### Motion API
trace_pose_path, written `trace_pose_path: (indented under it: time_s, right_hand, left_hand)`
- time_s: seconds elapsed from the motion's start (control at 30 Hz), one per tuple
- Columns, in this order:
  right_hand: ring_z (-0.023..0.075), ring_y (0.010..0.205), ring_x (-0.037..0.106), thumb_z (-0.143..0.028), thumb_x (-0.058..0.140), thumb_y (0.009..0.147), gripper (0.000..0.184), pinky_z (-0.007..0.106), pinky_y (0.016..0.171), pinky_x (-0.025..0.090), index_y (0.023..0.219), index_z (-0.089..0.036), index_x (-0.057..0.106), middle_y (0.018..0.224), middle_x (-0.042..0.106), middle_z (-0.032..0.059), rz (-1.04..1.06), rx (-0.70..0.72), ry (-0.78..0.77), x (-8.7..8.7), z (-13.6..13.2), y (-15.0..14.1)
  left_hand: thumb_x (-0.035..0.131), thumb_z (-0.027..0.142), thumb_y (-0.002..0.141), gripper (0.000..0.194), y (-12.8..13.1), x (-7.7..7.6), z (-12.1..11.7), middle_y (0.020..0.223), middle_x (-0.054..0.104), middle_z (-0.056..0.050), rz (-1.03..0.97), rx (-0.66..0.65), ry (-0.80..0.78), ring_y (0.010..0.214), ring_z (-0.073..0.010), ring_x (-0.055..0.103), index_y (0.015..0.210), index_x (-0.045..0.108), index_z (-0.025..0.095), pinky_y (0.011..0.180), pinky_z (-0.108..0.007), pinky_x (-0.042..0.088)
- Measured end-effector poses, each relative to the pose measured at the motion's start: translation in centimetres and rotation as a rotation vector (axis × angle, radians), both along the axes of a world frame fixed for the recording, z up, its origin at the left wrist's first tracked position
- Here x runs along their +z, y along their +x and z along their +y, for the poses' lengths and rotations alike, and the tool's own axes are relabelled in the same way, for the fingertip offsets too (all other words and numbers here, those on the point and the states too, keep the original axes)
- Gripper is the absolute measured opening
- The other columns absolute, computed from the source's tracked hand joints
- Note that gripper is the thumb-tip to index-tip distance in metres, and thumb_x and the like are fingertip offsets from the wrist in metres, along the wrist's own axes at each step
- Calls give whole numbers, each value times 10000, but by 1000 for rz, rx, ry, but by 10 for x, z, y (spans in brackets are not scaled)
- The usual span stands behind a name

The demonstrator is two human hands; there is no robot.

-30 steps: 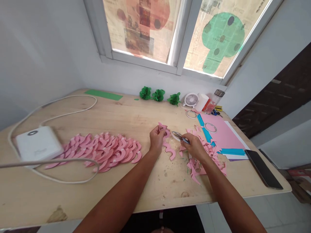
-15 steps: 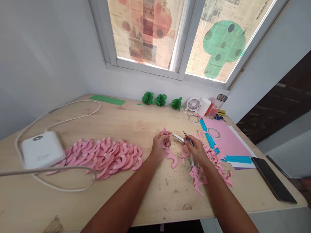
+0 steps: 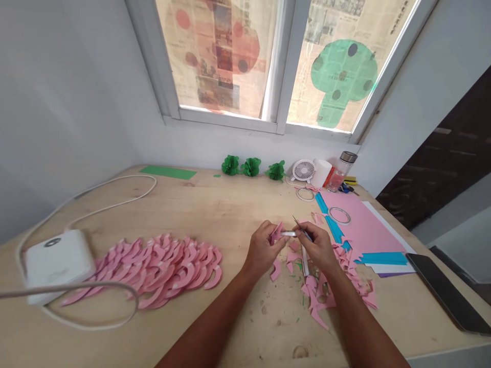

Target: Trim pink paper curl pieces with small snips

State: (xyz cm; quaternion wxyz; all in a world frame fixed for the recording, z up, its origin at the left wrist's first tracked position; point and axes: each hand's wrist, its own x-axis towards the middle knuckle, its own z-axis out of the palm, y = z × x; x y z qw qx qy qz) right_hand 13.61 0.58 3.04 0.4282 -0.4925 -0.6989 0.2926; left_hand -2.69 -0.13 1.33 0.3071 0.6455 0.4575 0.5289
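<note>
My left hand (image 3: 264, 245) is closed on a cut piece of pink paper (image 3: 276, 233). In my closed right hand (image 3: 316, 245) is a pair of scissors (image 3: 296, 222), its dark pointed blades sticking out up and to the left. The same hand pinches a white tape strip (image 3: 288, 233), whose end meets the pink paper between my two hands. Another white length (image 3: 305, 260) hangs below the right hand. A curved pink piece (image 3: 275, 270) lies on the table just under my left hand. Pink paper scraps (image 3: 320, 301) lie beneath and beside my right hand.
Curved pink pieces (image 3: 172, 271) overlap in rows at left, beside a white box (image 3: 59, 260) with a cable. Green paper balls (image 3: 251, 166), a small fan (image 3: 304, 170) and a bottle (image 3: 341, 171) stand at the back. Pink sheets (image 3: 368, 227) and a phone (image 3: 447, 294) lie right.
My hands have come together, bringing the white tape strip from apart to against the pink paper in my left hand. The camera view has shifted slightly.
</note>
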Motion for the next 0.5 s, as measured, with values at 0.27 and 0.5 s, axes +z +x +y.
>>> trace_pose_path:
  time_s: [0.27, 0.5]
  right_hand:
    - [118, 564, 476, -300, 547, 762, 162, 211, 519, 362, 765, -160, 628, 625, 553, -7, 5, -10, 65, 1, -2, -3]
    - [136, 594, 519, -319, 534, 783, 184, 219, 541, 405, 781, -163, 633, 644, 577, 5, 73, -37, 66, -6, -1, -9]
  left_hand:
    - [584, 234, 731, 96, 13, 0, -8, 706, 549, -14, -12, -111, -37, 664, -131, 510, 725, 632, 151, 618, -223, 396]
    - [549, 280, 743, 190, 20, -5, -12, 609, 556, -6, -75, -148, -130, 580, -122, 477, 713, 683, 150, 558, -217, 372]
